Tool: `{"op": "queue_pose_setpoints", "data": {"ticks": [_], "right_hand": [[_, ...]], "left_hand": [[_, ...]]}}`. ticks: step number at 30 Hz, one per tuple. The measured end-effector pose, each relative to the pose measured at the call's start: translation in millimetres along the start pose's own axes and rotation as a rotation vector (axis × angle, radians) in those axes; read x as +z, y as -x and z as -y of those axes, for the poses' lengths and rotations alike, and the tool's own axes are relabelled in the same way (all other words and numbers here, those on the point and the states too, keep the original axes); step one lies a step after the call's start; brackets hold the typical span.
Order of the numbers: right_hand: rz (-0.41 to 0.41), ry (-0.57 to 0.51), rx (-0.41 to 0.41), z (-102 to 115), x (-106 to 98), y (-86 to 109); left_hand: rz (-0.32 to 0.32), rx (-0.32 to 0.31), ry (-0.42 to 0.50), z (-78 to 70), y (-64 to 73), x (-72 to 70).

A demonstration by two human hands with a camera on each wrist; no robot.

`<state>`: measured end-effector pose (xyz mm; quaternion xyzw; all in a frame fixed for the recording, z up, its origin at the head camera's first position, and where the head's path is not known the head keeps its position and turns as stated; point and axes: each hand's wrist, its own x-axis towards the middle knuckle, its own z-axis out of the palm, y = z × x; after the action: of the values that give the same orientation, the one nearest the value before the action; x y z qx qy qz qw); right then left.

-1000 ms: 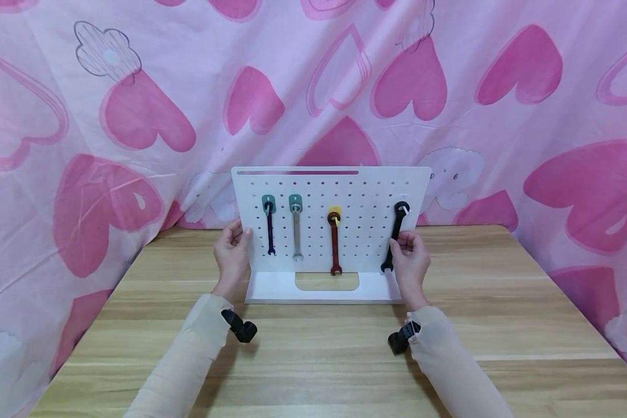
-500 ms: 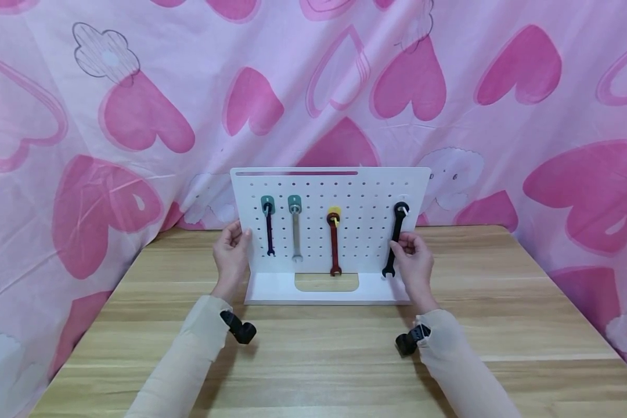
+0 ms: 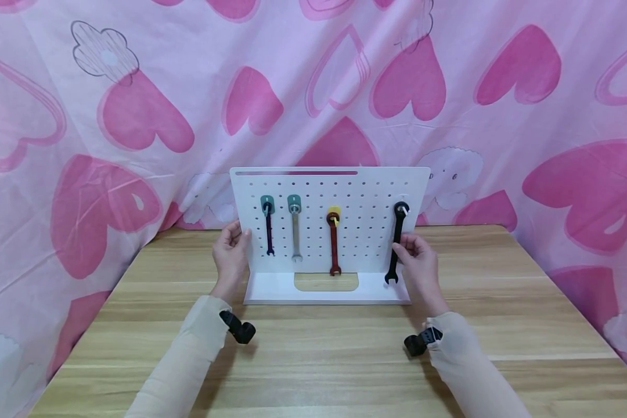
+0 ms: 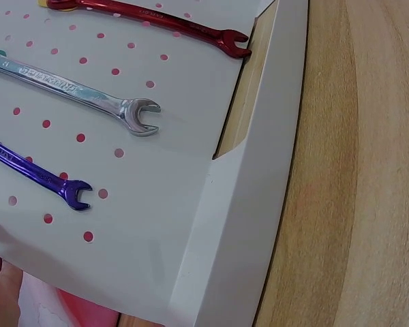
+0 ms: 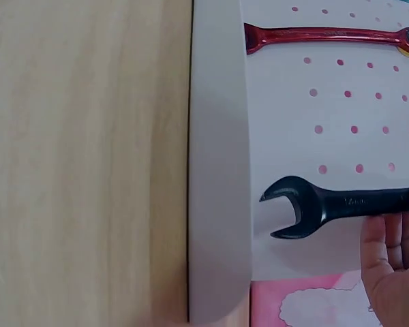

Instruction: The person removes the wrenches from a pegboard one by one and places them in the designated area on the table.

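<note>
A white pegboard [image 3: 366,247] stands upright on its base. My left hand [image 3: 230,258] grips its left edge, thumb at the front. On the right, a black combination wrench [image 3: 398,235] hangs by its ring end from a white hook, tilted slightly. My right hand [image 3: 421,267] pinches its handle between thumb and fingers; the right wrist view shows the wrench's open jaw end pointing down toward the base. Left of it hang a red wrench [image 3: 334,247] on a yellow hook, a silver wrench [image 4: 68,88] and a small purple wrench [image 4: 34,170], both on green hooks.
The board's base [image 3: 271,290] has a rounded cutout in the middle and rests on a wood-grain table [image 3: 313,360]. Behind it hangs a pink cloth [image 3: 292,46] printed with hearts. Each wrist carries a small black camera [image 3: 242,332].
The lower end of the black wrench has swung right and down, so it hangs closer to vertical. My right hand has moved slightly right with it. My left hand stays at the board's edge.
</note>
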<state>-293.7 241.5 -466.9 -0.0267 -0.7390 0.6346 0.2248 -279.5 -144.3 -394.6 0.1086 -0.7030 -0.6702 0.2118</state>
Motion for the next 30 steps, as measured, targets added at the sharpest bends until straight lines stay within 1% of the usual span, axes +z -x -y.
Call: {"op": "queue_pose_setpoints", "data": {"ticks": [1, 2, 4, 6, 8, 9, 12, 15, 18, 25, 30], "right_hand": [[0.013, 0.003, 0.017, 5, -2, 1.5], [0.032, 0.013, 0.021, 15, -3, 5.2], [0.076, 0.047, 0.034, 41, -5, 15.3], [0.116, 0.065, 0.074, 66, -7, 24.0], [0.150, 0.080, 0.094, 82, -8, 29.5], [0.160, 0.082, 0.104, 85, -9, 30.6], [0.179, 0.079, 0.123, 91, -11, 30.8], [0.189, 0.078, 0.122, 91, -13, 29.8], [0.209, 0.075, 0.118, 92, -17, 29.1], [0.269, 0.012, 0.109, 95, -24, 30.1], [0.308, 0.013, 0.117, 98, -29, 33.8]], "left_hand": [[0.001, -0.001, 0.003, -0.2, 0.3, 0.2], [0.001, 0.000, 0.004, -0.4, 0.5, 0.4], [0.001, 0.000, 0.011, -0.3, 0.7, 0.8], [0.000, 0.000, 0.020, 1.0, 0.3, 1.3], [0.000, 0.006, 0.024, 2.6, -0.2, 1.5], [-0.002, -0.002, 0.035, 3.7, -0.5, 1.9], [-0.003, 0.000, 0.039, 5.2, -1.2, 1.9], [0.001, -0.007, 0.055, 5.2, -1.3, 1.8], [0.001, 0.000, 0.038, 3.7, -0.7, 1.4], [0.003, -0.002, 0.029, 1.4, 1.1, 1.3], [0.005, 0.010, 0.017, 1.9, 0.9, 0.6]]}}
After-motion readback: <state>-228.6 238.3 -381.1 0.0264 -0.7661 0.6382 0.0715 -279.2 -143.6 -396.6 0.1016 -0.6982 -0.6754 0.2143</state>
